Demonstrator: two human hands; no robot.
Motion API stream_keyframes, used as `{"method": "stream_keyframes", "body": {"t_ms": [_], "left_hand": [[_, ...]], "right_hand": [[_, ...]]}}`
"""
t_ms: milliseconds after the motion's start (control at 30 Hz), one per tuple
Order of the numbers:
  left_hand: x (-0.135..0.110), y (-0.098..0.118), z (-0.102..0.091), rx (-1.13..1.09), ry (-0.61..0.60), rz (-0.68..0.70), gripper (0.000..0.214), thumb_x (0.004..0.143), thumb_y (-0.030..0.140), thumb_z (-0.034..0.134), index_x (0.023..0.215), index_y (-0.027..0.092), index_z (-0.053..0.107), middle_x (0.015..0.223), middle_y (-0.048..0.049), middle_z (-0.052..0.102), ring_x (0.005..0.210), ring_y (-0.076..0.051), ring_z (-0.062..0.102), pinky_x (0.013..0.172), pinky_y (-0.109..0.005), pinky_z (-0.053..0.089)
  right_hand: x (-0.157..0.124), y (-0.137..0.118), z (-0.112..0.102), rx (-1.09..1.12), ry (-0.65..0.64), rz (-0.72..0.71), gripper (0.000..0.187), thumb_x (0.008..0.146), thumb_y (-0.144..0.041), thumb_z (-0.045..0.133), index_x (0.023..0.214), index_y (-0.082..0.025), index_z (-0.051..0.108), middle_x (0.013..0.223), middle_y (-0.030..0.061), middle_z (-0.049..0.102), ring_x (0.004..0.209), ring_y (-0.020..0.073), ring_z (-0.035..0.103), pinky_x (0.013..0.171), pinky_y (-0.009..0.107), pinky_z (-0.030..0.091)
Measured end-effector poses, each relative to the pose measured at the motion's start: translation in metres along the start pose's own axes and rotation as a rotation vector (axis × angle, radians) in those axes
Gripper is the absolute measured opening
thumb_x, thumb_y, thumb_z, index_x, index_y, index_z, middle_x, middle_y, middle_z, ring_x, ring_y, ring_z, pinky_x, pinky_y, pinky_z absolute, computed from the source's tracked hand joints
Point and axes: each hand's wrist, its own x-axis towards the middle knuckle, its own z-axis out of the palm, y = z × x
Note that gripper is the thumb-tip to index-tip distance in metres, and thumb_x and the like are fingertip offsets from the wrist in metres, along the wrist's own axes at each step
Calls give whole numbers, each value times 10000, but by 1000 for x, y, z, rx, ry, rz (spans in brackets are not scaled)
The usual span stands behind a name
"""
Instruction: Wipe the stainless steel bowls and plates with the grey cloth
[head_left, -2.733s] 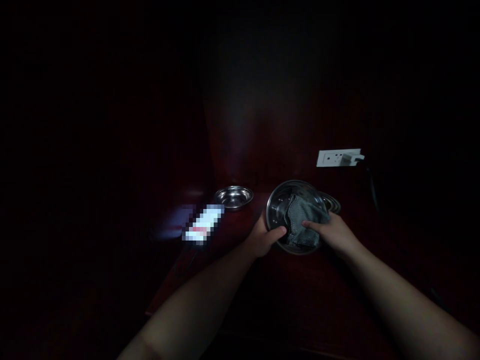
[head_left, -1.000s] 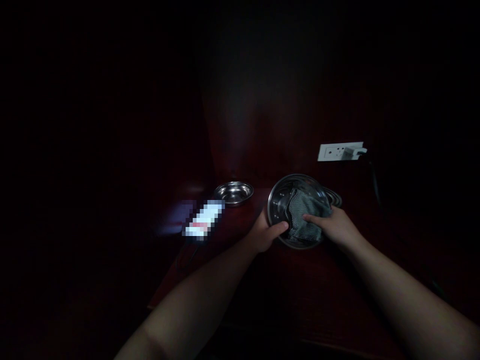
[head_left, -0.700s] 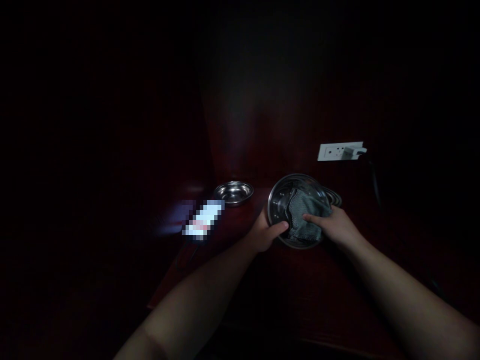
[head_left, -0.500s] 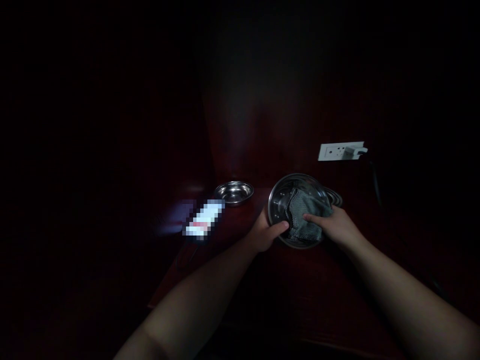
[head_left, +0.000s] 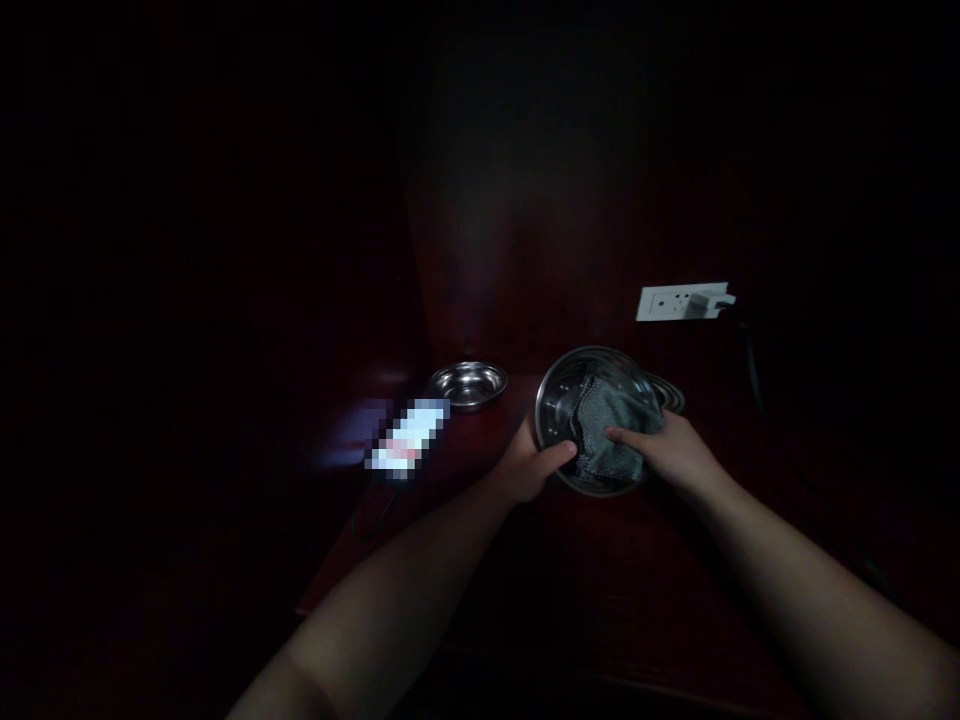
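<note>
A shiny metal bowl (head_left: 556, 400) is held tilted above the table, its inside turned toward me. My left hand (head_left: 529, 468) grips its left rim, thumb inside and the other fingers hidden behind. Inside the bowl lies a grey-green patterned cloth (head_left: 600, 440), draped over the right part and its rim. My right hand (head_left: 671, 450) pinches the cloth against the bowl's right side, with the thumb on top and the fingers out of sight behind.
A smaller metal bowl (head_left: 469, 385) stands on the dark red table (head_left: 480, 440) at the back left. Before it is a lit, pixelated screen (head_left: 409, 440). Stacked metal rims (head_left: 670, 394) show behind the held bowl. A white wall socket (head_left: 681, 302) holds a plug with a cable.
</note>
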Motion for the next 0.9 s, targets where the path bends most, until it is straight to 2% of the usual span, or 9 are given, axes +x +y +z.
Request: {"method": "stream_keyframes", "body": {"t_ms": [367, 900], "left_hand": [[0, 0, 0, 5, 9, 5, 673, 682, 307, 651, 1281, 201, 365, 1189, -102, 542, 1098, -263, 498, 931, -431, 384], [1, -1, 0, -3, 3, 5, 642, 685, 306, 648, 1261, 201, 385, 1186, -101, 540, 1095, -259, 499, 926, -430, 387]], "right_hand": [[2, 5, 0, 18, 3, -77, 486, 518, -363, 734, 942, -145, 641, 885, 90, 695, 791, 255, 655, 749, 397, 511], [1, 4, 0, 31, -7, -31, 530, 521, -352, 732, 990, -133, 620, 931, 111, 685, 820, 264, 650, 736, 403, 521]]}}
